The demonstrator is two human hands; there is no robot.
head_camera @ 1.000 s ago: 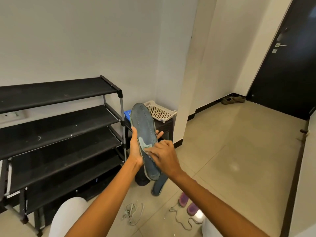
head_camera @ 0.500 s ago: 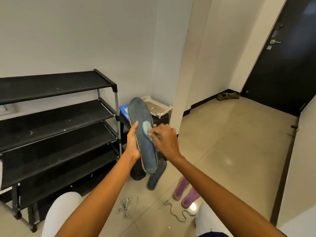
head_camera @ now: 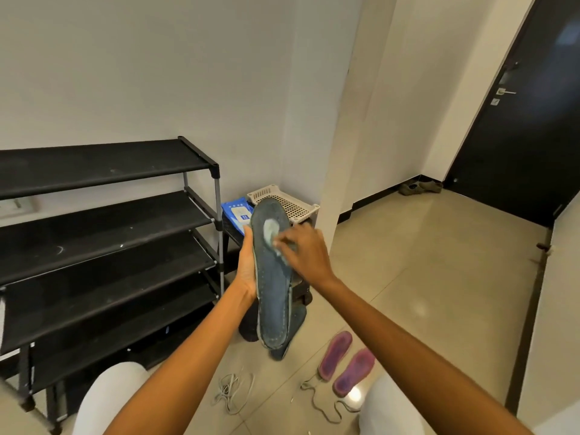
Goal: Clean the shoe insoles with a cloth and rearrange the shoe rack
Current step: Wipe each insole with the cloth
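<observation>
I have the blue insole [head_camera: 272, 287] held upright in front of me, just right of the shoe rack [head_camera: 106, 246], so its top face is turned toward me and open to wiping. My left hand [head_camera: 246, 268] backs it from behind and along its left edge, fingers wrapped around that side, which I judge gives the soft sole something firm to be pressed against. My right hand [head_camera: 306, 255] has its fingers closed on a small pale cloth [head_camera: 271, 235] and presses it to the insole's upper half, toward the toe end; motion blur there hides how tightly the fingers are pinched, so I can only say they seem curled over the cloth. Behind the insole, to the right of the rack, a dark stool carries a white perforated basket [head_camera: 284, 200] and a blue wipes packet [head_camera: 237, 213], both within easy reach. On the tiled floor [head_camera: 423, 277] below the insole lies a second dark insole [head_camera: 290, 337], and further right of the rack a purple pair [head_camera: 346, 364] lies side by side, with loose laces [head_camera: 233, 392] nearby. The rack's four black shelves carry no shoes that I can see, only pale scuffs. Far right of the rack, plain white walls lead to a dark door [head_camera: 527, 120], with a pair of shoes by the skirting.
</observation>
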